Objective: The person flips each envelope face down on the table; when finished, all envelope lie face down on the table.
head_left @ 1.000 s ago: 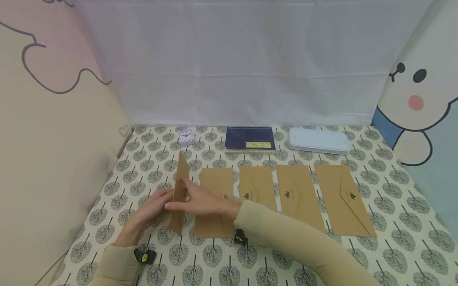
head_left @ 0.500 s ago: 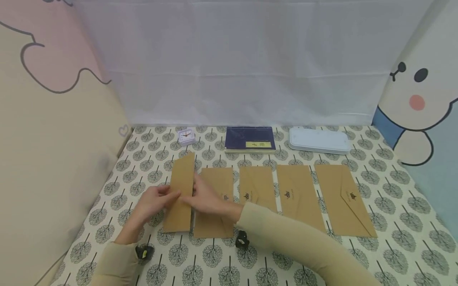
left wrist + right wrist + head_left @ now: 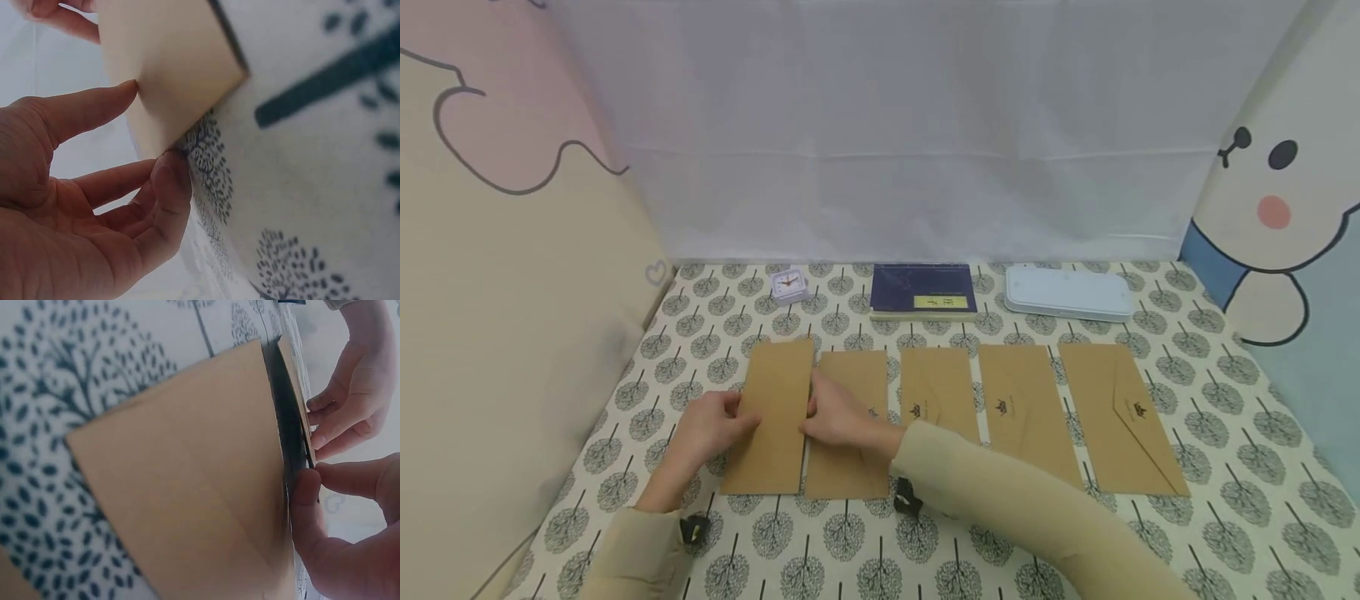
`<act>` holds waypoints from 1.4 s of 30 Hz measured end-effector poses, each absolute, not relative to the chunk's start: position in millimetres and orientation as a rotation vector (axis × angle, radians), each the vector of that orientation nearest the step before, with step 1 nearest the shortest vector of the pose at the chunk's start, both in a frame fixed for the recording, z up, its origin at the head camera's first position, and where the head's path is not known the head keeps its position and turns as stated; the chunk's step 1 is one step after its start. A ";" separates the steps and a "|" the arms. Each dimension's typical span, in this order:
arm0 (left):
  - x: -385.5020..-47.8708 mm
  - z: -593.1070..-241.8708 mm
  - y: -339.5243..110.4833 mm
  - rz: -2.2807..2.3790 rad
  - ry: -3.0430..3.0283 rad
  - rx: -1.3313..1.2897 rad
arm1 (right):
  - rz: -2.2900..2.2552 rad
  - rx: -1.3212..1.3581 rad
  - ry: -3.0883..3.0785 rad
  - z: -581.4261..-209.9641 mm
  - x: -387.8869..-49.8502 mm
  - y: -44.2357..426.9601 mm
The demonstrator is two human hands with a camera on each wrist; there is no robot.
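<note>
A plain-faced brown paper envelope (image 3: 772,421) lies nearly flat at the left end of a row of envelopes. My left hand (image 3: 706,427) holds its left edge; the left wrist view has the thumb (image 3: 119,100) on the upper face and fingers curled at the edge below. On the opposite side, my right hand (image 3: 844,415) pinches the right edge between thumb and finger, with that edge slightly raised in the right wrist view. Beneath the right hand, a second envelope (image 3: 846,475) is partly hidden.
Three more envelopes, flap side up with crown prints, continue the row: one (image 3: 940,375), another (image 3: 1026,400) and the rightmost (image 3: 1120,417). Behind them stand a small clock (image 3: 789,285), a dark blue book (image 3: 921,287) and a white case (image 3: 1069,293). A tree-patterned cloth (image 3: 805,558) covers the table.
The envelope in my hands has gone from standing on edge to lying nearly flat, plain face up. Both hands have lowered with it, the right one shifting slightly rightward.
</note>
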State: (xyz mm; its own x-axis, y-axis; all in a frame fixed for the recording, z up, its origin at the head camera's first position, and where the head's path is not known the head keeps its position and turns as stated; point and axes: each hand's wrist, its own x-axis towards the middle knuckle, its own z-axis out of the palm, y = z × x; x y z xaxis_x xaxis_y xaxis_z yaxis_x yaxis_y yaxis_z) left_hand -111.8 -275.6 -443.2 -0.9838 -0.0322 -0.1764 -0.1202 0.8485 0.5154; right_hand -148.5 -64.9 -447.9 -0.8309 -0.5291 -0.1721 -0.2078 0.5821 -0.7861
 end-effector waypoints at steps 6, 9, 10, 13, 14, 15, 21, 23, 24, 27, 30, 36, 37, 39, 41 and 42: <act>-112.9 -441.8 -276.9 0.772 2.886 -0.131 | -1.085 -0.583 2.406 -449.3 -152.6 -69.2; -113.6 -441.4 -277.3 0.752 2.885 -0.148 | -1.056 -0.565 2.405 -448.5 -153.5 -71.8; -114.0 -441.1 -277.3 0.742 2.885 -0.156 | -1.047 -0.556 2.404 -448.1 -153.8 -72.8; -116.1 -440.2 -276.9 0.702 2.895 -0.148 | -1.011 -0.543 2.402 -445.9 -155.4 -75.5; -116.7 -440.0 -276.6 0.690 2.900 -0.145 | -1.005 -0.538 2.400 -444.9 -155.8 -76.2; -117.3 -439.7 -276.5 0.681 2.902 -0.144 | -1.003 -0.536 2.397 -443.9 -156.3 -76.7; -117.5 -440.7 -278.2 0.671 2.898 -0.157 | -1.033 -0.528 2.347 -440.0 -156.7 -78.1; -117.0 -441.9 -279.2 0.670 2.895 -0.160 | -1.053 -0.509 2.327 -440.5 -156.3 -78.7; -116.8 -442.4 -279.4 0.667 2.896 -0.160 | -1.057 -0.495 2.327 -440.4 -156.0 -79.0; -116.9 -443.7 -279.5 0.657 2.910 -0.152 | -1.085 -0.458 2.312 -439.5 -155.3 -79.9; -116.2 -444.2 -278.0 0.634 2.935 -0.146 | -1.108 -0.426 2.290 -437.0 -154.0 -80.0; -116.4 -442.2 -273.6 0.592 2.945 -0.169 | -1.118 -0.434 2.275 -432.4 -152.4 -78.2; -116.6 -441.4 -273.2 0.588 2.941 -0.171 | -1.116 -0.449 2.281 -431.8 -152.0 -77.6; -116.7 -439.9 -273.1 0.579 2.934 -0.169 | -1.113 -0.501 2.301 -431.2 -151.5 -75.5; -116.5 -437.9 -273.3 0.578 2.929 -0.158 | -1.115 -0.559 2.321 -430.0 -150.4 -72.0; -116.3 -437.2 -273.7 0.577 2.927 -0.150 | -1.116 -0.585 2.331 -428.7 -149.8 -69.5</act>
